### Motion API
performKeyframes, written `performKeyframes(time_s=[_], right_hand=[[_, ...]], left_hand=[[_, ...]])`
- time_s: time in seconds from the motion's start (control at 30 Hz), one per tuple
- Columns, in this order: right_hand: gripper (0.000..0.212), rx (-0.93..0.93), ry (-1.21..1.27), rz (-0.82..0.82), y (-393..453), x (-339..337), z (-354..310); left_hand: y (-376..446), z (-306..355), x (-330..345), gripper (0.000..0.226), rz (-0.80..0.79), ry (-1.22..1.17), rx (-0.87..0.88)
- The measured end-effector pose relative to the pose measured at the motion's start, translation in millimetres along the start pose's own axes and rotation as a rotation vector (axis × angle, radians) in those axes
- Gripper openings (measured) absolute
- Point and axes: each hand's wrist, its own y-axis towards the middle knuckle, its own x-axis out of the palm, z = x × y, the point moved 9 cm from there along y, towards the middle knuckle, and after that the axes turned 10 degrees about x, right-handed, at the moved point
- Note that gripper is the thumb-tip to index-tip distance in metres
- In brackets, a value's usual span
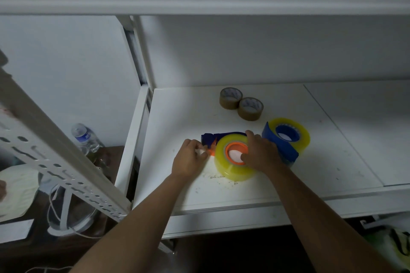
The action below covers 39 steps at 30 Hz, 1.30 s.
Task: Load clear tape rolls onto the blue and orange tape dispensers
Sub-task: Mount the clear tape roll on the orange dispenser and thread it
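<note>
head view looks down on a white shelf (277, 184) lit in a bright patch around the work. near the middle lies a clear tape roll (230, 168) on its side, seated around the round hub of the orange dispenser (235, 154); a small orange part of that dispenser pokes out at the roll's left. the right hand (260, 154) rests over the roll's right rim, fingers curled on it with the thumb down at the hub. the left hand (189, 159) sits just left of the roll, fingers pinched narrow at the orange tip; whether tape is between them cannot be told. behind the roll lies a dark blue piece (218, 136). just to the right, the blue dispenser (280, 144) already carries a second clear roll (298, 137). farther back two brown tape rolls (240, 104) stand touching each other. left of the shelf, lower down, a water bottle (85, 137) stands in the dim.
</note>
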Motion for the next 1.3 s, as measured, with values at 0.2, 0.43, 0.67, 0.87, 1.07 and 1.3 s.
performKeyframes(time_s=[0.2, 0.43, 0.67, 0.87, 1.07, 1.3], right_hand=[[0.051, 0.022, 0.004, 0.038, 7, 0, -7], [0.041, -0.03, -0.148, 0.079, 16, -9, -12], [0.062, -0.283, -0.275, 0.004, 23, 6, -46], [0.054, -0.32, -0.287, 0.042, 22, 7, -48], [0.051, -0.344, -0.287, 0.036, 25, 9, -42], [0.057, -0.304, -0.331, 0.058, 21, 8, -45]], left_hand=[[2, 1, -3, 0.023, 0.016, 0.09, 0.035], [5, 2, -4, 0.019, -0.034, 0.202, 0.06], [6, 3, 1, 0.025, -0.168, 0.16, -0.049], [7, 11, -2, 0.027, -0.195, 0.357, 0.032], [10, 7, -10, 0.019, -0.194, 0.461, 0.069], [11, 0, -12, 0.017, -0.181, 0.453, -0.001]])
